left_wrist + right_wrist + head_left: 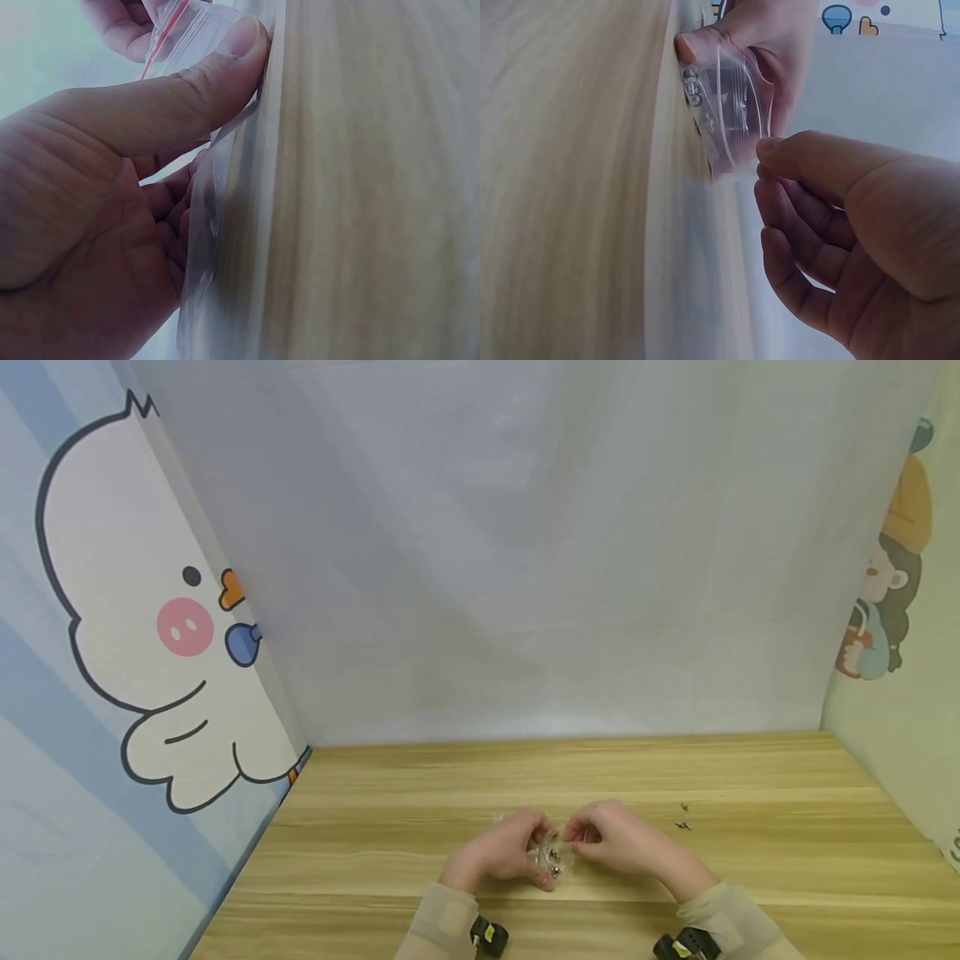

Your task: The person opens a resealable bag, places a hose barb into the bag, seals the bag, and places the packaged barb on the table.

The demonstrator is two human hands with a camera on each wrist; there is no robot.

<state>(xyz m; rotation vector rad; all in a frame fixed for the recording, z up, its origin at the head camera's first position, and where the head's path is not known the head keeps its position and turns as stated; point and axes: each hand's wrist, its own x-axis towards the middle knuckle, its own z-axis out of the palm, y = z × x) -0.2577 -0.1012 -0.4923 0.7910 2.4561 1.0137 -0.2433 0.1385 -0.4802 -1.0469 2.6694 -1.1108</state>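
Note:
A small clear zip-lock bag (550, 862) is held low over the table between both hands. My left hand (510, 850) grips its side, the thumb (202, 90) lying along the plastic in the left wrist view. At the zip end, my right hand (622, 842) pinches the bag's edge between thumb (810, 154) and forefinger, its other fingers loosely curled. Several small metal pieces (692, 86), which look like screws, lie inside the bag. A red line (166, 36) runs along the zip in the left wrist view.
A few small screw-like pieces (682, 825) lie on the wooden table (360, 868), beyond and to the right of my right hand. A pale grey curtain (525, 568) hangs behind the table, with cartoon-printed sheets (112, 568) at the sides.

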